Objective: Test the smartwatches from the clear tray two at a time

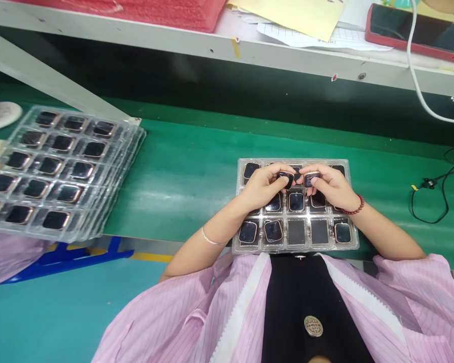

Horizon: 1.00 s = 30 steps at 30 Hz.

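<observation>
My left hand [267, 185] pinches a smartwatch [286, 179] with a dark screen and gold rim. In my right hand [330, 185] is a second smartwatch [311, 178], its face lit with faint marks. Both are held close together above a clear plastic tray [297, 247]. Several more watch cases sit in the tray's pockets, among them a watch case [296, 201] just below my hands. Two pockets in the near row, such as the bare pocket [319, 232], hold no watch. My hands hide part of the tray's far row.
A stack of clear trays [83, 222] filled with watches stands at the left. The green bench [174, 176] runs beneath a white shelf [196, 44] carrying red wrap, papers and a red-cased phone [412, 31]. A black cable [435, 222] lies at the right.
</observation>
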Each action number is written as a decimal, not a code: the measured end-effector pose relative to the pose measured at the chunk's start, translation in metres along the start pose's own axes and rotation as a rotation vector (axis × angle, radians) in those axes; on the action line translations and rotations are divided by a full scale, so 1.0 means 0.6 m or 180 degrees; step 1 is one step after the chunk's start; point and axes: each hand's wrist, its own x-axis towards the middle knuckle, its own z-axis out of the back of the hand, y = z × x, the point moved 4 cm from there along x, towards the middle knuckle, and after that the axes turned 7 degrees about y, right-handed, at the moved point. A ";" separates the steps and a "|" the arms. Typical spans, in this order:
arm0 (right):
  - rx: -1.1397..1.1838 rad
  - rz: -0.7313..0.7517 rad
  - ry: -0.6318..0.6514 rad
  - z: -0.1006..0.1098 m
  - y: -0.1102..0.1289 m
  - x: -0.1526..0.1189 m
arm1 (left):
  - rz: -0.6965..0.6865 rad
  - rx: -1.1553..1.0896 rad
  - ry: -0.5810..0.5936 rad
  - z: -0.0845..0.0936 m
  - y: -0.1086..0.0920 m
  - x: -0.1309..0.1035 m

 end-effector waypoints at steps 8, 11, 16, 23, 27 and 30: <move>-0.0027 0.0003 0.0043 -0.001 0.002 0.001 | -0.0031 0.0046 0.0022 -0.001 -0.004 0.000; -0.0030 0.0004 0.0023 -0.001 0.001 0.001 | -0.0028 0.0083 0.0044 -0.001 -0.006 0.000; -0.0020 0.0001 0.0052 -0.001 0.001 0.001 | -0.0072 0.0051 0.0069 -0.001 -0.005 0.000; -0.0031 0.0052 0.0064 0.000 0.001 0.001 | -0.0081 0.0059 0.0079 0.001 -0.007 -0.003; -0.0034 0.0059 0.0062 0.000 0.000 0.000 | -0.0081 0.0040 0.0101 0.001 -0.007 -0.003; -0.0014 0.0068 0.0077 0.000 -0.001 0.000 | -0.0064 -0.0003 0.0115 0.001 -0.003 -0.002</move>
